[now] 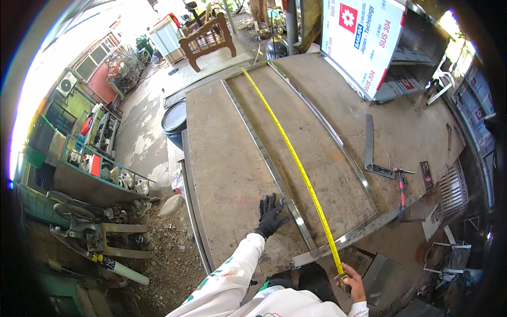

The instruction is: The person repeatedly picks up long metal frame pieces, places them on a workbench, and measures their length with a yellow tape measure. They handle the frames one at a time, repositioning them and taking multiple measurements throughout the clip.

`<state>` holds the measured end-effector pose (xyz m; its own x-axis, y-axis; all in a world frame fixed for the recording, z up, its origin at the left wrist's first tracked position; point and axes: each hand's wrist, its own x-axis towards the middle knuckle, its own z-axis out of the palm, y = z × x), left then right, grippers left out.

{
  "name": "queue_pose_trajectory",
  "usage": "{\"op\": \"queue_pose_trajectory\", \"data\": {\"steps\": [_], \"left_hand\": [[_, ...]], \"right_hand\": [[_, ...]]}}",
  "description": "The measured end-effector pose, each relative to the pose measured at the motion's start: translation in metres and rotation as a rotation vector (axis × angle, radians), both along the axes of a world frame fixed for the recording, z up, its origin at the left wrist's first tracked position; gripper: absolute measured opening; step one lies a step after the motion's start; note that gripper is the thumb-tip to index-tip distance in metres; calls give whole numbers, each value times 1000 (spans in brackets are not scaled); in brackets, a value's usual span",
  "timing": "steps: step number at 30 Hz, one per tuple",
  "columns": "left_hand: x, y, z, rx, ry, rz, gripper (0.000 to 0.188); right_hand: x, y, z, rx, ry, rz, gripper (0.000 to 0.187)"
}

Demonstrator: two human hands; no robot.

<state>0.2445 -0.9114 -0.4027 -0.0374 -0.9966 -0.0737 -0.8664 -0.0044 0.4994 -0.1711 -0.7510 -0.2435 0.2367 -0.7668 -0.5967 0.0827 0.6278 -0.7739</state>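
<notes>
My left hand (272, 215), in a black glove, has its fingers spread over the wooden tabletop (232, 182), beside a long shiny metal bar (261, 148). My bare right hand (356, 283) grips the case of a tape measure (344, 280) just off the near edge. Its yellow blade (299, 161) runs out across the table to the far edge, roughly alongside the bar. A second metal bar (328, 129) lies to the right of the blade. Along the near edge lies a metal strip (346, 239), which the blade crosses.
A metal square (369, 140), a red-handled tool (402, 193) and a small dark level-like tool (426, 175) lie at the right. A film-covered metal cabinet (354, 47) stands at the far right. Left of the table are a lidded drum (175, 117) and rubble (166, 256).
</notes>
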Motion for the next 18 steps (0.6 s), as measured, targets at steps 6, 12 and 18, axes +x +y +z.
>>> {"op": "queue_pose_trajectory", "data": {"steps": [6,12,18], "left_hand": [[2,10,35,28,-21,-309,88],[5,8,41,19,-45,-376,91],[7,7,36,55,-37,-385,93]], "right_hand": [[51,42,2,-41,50,-98,72],[75,53,2,-96,106,-132,70],[90,49,1,-104,114,-154,68]]}}
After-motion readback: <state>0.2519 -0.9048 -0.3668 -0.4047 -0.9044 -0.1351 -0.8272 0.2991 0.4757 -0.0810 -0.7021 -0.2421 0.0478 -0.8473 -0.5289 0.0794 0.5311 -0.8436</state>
